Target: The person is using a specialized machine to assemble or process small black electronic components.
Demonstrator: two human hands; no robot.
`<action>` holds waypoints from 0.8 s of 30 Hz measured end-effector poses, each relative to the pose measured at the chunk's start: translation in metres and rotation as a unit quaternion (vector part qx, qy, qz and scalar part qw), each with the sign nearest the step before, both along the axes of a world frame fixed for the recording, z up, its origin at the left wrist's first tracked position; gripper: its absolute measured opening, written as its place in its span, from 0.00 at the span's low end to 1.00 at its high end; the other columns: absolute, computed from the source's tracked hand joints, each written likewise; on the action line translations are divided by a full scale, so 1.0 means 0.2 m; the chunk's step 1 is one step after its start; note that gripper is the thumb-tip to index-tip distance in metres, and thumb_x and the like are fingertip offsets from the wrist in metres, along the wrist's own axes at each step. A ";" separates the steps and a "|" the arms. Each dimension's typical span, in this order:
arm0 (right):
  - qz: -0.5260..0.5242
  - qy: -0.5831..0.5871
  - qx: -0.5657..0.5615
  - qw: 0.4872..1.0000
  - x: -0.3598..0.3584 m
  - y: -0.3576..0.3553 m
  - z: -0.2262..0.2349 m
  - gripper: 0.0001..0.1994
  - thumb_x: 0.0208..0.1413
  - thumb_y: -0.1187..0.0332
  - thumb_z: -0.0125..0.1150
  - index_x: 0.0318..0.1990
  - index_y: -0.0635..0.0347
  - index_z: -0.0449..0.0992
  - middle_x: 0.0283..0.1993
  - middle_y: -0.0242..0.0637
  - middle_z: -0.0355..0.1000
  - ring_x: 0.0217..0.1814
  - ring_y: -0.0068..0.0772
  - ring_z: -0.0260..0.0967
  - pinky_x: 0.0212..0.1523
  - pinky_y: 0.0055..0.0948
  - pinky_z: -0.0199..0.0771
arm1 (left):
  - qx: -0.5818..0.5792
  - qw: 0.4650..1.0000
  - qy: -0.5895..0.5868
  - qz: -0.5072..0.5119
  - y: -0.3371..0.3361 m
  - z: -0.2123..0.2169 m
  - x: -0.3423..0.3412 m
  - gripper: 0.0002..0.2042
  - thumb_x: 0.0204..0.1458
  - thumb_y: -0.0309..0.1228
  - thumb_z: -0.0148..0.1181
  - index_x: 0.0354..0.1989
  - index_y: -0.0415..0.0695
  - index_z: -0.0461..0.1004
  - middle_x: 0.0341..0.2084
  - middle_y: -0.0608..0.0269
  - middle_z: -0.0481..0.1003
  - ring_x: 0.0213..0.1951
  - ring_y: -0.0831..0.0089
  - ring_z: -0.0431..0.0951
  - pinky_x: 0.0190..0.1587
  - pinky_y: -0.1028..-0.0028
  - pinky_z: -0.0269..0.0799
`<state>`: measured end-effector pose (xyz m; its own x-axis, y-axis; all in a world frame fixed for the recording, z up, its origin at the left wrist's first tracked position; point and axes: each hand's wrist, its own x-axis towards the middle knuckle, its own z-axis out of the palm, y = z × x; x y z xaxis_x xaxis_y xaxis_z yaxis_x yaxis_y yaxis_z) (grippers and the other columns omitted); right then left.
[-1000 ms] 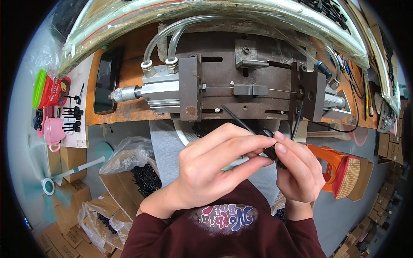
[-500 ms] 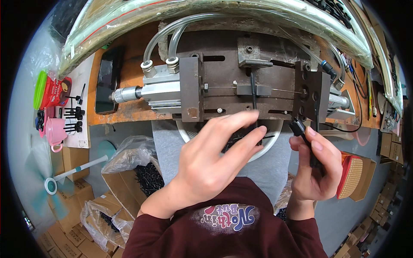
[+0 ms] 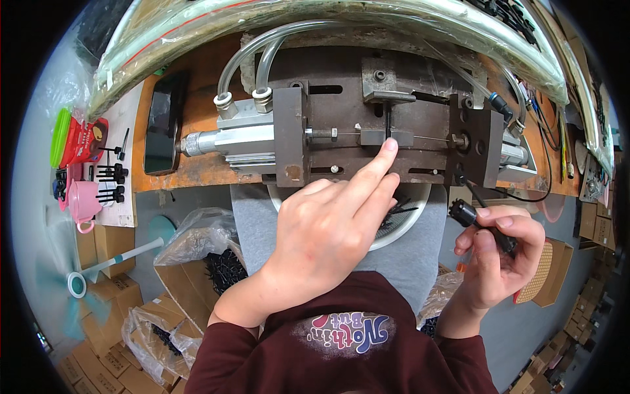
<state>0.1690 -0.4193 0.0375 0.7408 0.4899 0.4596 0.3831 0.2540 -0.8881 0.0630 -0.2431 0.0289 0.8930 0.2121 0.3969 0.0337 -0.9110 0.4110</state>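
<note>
My left hand (image 3: 328, 226) reaches over the fixture, index finger stretched out and other fingers loosely bent. Its index fingertip rests at the front of a small metal block (image 3: 374, 136), on the near end of a slim black stem (image 3: 388, 118) lying across it. A thin pin points at the block from each side. My right hand (image 3: 499, 259), to the right and nearer me, is closed around black plastic stems (image 3: 464, 212) with thick heads. How many it holds is hidden by the fingers. Below my left hand, a white round basin (image 3: 412, 226) on my lap holds loose black stems.
Air cylinders (image 3: 246, 144) with clear hoses flank the fixture's dark metal plate (image 3: 341, 65). A phone (image 3: 164, 121) lies on the bench at left, near a pink cup (image 3: 85, 200). Open cartons (image 3: 190, 282), a fan (image 3: 77, 284) and a red-and-tan slipper (image 3: 535, 269) surround me.
My left index finger has moved up onto the stem at the block. Both cylinder rods have pushed inward. My right hand has shifted slightly right and turned its stems.
</note>
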 end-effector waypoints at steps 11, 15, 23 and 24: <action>0.157 0.187 0.002 0.970 0.06 0.00 0.08 0.13 0.40 0.87 0.68 0.36 0.72 0.76 0.34 0.53 0.77 0.34 0.41 0.79 0.34 0.29 0.81 | -0.398 0.871 -0.111 -0.264 0.03 0.10 -0.11 0.13 0.41 0.23 0.73 0.38 0.38 0.83 0.34 0.53 0.82 0.31 0.66 0.83 0.31 0.74 0.79; -0.116 -0.118 -0.087 0.982 0.06 0.00 0.03 0.16 0.43 0.88 0.66 0.43 0.69 0.77 0.39 0.48 0.78 0.37 0.36 0.76 0.39 0.29 0.76 | -0.307 0.933 -0.094 -0.162 0.04 0.10 -0.13 0.14 0.37 0.22 0.74 0.37 0.39 0.84 0.31 0.56 0.80 0.31 0.67 0.81 0.32 0.74 0.77; -0.026 -0.242 -0.105 0.964 0.02 0.04 0.05 0.18 0.56 0.65 0.65 0.50 0.69 0.76 0.46 0.51 0.75 0.37 0.41 0.79 0.37 0.29 0.78 | -0.008 0.994 -0.106 -0.013 -0.01 -0.10 0.00 0.15 0.38 0.23 0.70 0.38 0.39 0.80 0.50 0.51 0.78 0.31 0.66 0.81 0.34 0.72 0.77; -0.020 -0.233 -0.094 0.968 0.02 0.03 0.03 0.21 0.58 0.61 0.64 0.51 0.69 0.75 0.48 0.53 0.74 0.37 0.43 0.80 0.37 0.30 0.80 | 0.002 0.995 -0.100 -0.007 -0.01 -0.10 0.01 0.15 0.38 0.24 0.70 0.38 0.39 0.80 0.50 0.51 0.78 0.30 0.67 0.81 0.33 0.73 0.76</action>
